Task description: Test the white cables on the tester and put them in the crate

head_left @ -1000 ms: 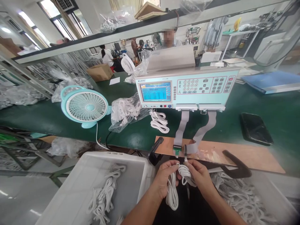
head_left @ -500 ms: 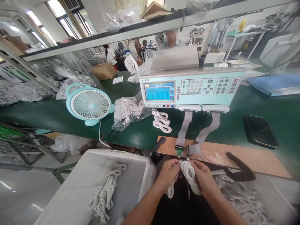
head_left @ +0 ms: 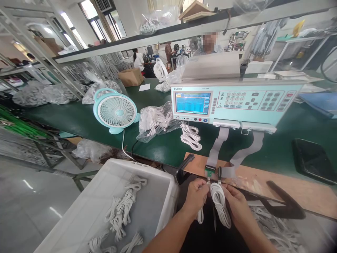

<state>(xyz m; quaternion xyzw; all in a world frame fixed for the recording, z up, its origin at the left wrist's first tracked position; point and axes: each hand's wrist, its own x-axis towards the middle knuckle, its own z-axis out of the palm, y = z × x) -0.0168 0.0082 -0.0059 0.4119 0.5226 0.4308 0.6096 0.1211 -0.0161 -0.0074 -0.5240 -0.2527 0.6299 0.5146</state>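
My left hand [head_left: 196, 196] and my right hand [head_left: 237, 203] are both closed on a coiled white cable [head_left: 220, 205] at the bench's front edge. The cable's ends sit just under two small connectors [head_left: 213, 173] on grey ribbon leads [head_left: 218, 146] from a pale blue tester [head_left: 231, 102] with a lit screen. The coil hangs down between my hands. A brown board [head_left: 263, 179] carries the connectors.
A white bin [head_left: 105, 207] at lower left holds several coiled cables; more cables lie at lower right [head_left: 273, 228]. On the green bench stand a small blue fan [head_left: 116, 110], a bag of cables [head_left: 155, 121], a loose coil [head_left: 191, 137] and a black tray [head_left: 313, 161]. People work behind.
The view has swung left, shifting everything rightward. My hands have risen slightly toward the connectors, still holding the coil, and less cable hangs below my left hand.
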